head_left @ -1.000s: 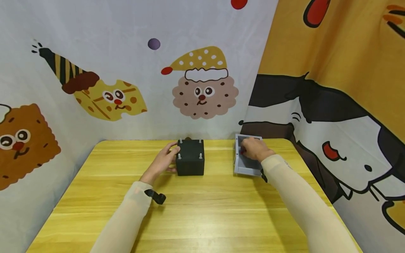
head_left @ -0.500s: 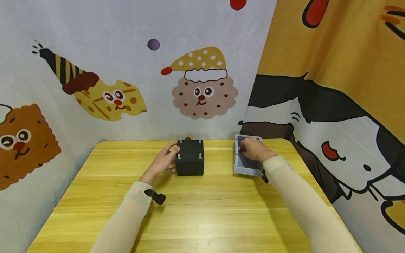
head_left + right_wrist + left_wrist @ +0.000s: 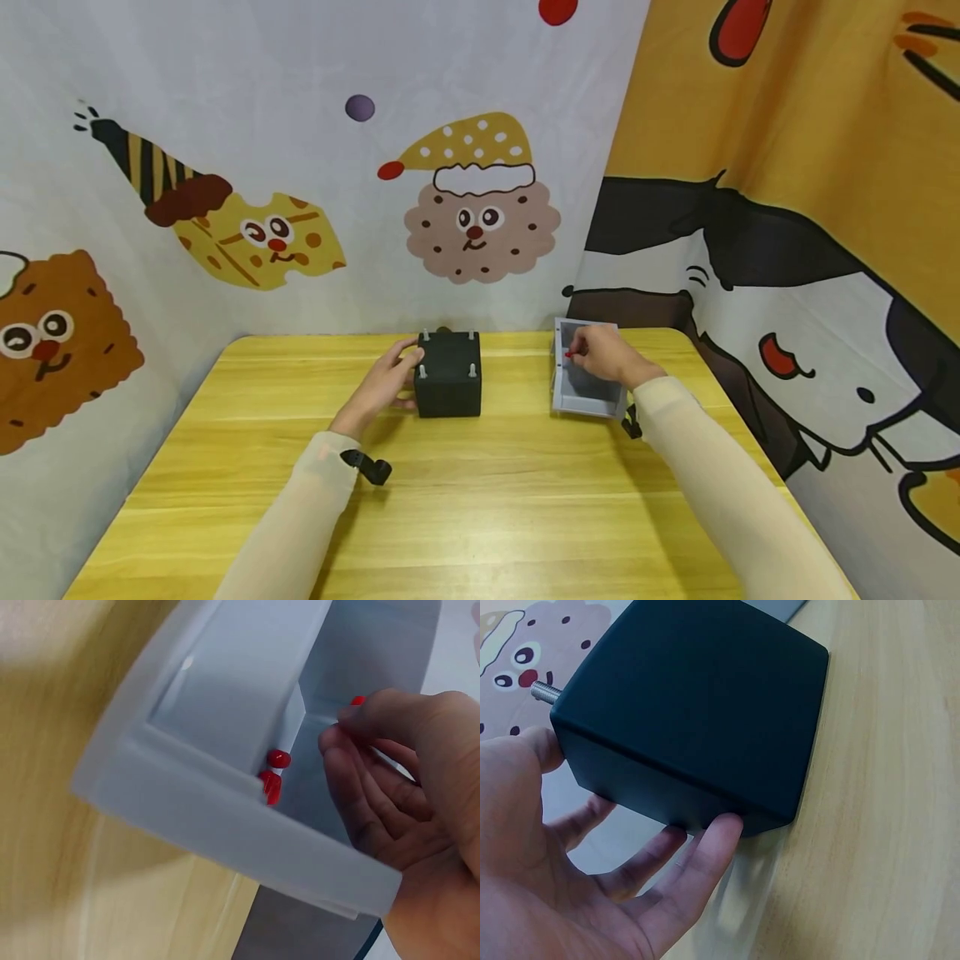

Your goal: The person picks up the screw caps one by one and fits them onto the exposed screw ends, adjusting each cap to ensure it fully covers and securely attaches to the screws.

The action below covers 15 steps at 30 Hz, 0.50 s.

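Note:
A black block (image 3: 448, 396) stands on the table, with several metal threaded studs (image 3: 472, 371) upright on its top. My left hand (image 3: 382, 383) rests against its left side, fingers spread; in the left wrist view the thumb lies near a stud (image 3: 546, 692). Inside a grey open bin (image 3: 588, 407), my right hand (image 3: 607, 354) pinches a small red piece (image 3: 569, 354) between thumb and fingertips. Its shape is mostly hidden by the fingers. Loose rounded red pieces (image 3: 279, 759) lie in the bin by its wall in the right wrist view.
Both things stand near the back of the wooden table (image 3: 465, 508), the bin to the right of the block. A cartoon-printed curtain (image 3: 300, 167) hangs close behind and along the sides. Black straps (image 3: 367, 467) sit at the wrists.
My right hand has shifted slightly within the bin, and the red piece now shows more clearly at its fingertips. The left hand and the block stay in place.

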Each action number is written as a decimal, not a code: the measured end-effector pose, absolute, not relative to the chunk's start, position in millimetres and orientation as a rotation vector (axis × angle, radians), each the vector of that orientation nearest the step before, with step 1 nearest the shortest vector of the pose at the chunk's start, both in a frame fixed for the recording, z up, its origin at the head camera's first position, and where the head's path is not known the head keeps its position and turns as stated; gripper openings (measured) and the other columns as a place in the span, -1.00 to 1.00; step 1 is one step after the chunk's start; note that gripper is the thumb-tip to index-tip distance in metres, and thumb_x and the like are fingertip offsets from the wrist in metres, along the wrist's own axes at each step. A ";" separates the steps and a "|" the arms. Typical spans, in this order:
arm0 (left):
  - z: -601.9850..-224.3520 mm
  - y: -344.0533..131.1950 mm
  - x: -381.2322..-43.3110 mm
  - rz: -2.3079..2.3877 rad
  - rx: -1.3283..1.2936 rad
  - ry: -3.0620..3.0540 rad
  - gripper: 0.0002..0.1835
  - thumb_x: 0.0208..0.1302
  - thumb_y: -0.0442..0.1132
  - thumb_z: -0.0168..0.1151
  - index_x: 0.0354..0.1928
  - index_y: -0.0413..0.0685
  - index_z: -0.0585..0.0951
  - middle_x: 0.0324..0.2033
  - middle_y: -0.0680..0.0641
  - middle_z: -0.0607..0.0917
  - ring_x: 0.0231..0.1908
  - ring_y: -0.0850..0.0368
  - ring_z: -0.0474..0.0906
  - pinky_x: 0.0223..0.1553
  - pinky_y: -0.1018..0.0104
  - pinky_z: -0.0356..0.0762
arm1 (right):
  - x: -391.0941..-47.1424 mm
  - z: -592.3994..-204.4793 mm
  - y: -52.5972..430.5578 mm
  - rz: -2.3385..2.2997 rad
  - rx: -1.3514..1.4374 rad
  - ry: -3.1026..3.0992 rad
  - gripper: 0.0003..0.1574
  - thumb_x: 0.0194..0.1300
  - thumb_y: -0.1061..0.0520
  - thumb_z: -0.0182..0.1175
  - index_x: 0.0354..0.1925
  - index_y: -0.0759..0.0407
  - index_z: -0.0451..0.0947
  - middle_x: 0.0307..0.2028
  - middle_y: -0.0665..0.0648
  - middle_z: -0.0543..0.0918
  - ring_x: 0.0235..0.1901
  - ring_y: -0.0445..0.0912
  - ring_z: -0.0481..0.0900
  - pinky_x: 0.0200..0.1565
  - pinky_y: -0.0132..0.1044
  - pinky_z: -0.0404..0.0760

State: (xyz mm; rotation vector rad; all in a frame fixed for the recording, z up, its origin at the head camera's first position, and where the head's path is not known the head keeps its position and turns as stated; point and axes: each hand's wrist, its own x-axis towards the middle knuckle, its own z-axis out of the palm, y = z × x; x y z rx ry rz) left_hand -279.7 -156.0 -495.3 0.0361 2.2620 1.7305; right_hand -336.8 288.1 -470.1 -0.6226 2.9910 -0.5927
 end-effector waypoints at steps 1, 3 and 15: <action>-495.5 -156.3 -279.7 1.732 0.034 2.262 -0.18 0.84 0.33 0.07 0.91 0.26 0.18 0.69 -0.38 0.42 0.45 -0.42 0.69 0.04 -0.18 0.95 | -335.8 -469.6 288.4 -0.609 -0.620 2.997 -0.93 0.52 0.32 0.49 -0.18 0.24 0.77 -0.21 0.19 0.88 -0.25 -0.04 0.76 -0.10 -0.07 0.80; -496.1 -156.9 -279.7 1.731 0.031 2.264 -0.17 0.83 0.34 0.07 0.91 0.26 0.18 0.69 -0.38 0.43 0.45 -0.42 0.69 0.04 -0.17 0.95 | -333.5 -469.2 288.7 -0.631 -0.600 3.013 -0.90 0.52 0.32 0.50 -0.19 0.20 0.77 -0.22 0.16 0.87 -0.25 -0.06 0.75 -0.09 -0.07 0.79; -494.1 -155.5 -279.5 1.726 0.032 2.263 -0.19 0.84 0.32 0.07 0.91 0.28 0.18 0.71 -0.36 0.40 0.50 -0.44 0.65 0.09 -0.21 0.94 | -321.8 -471.2 292.2 -0.934 -0.536 2.962 -0.70 0.56 0.34 0.48 0.20 0.25 0.84 -0.07 0.22 0.90 -0.11 0.02 0.87 -0.03 -0.07 0.91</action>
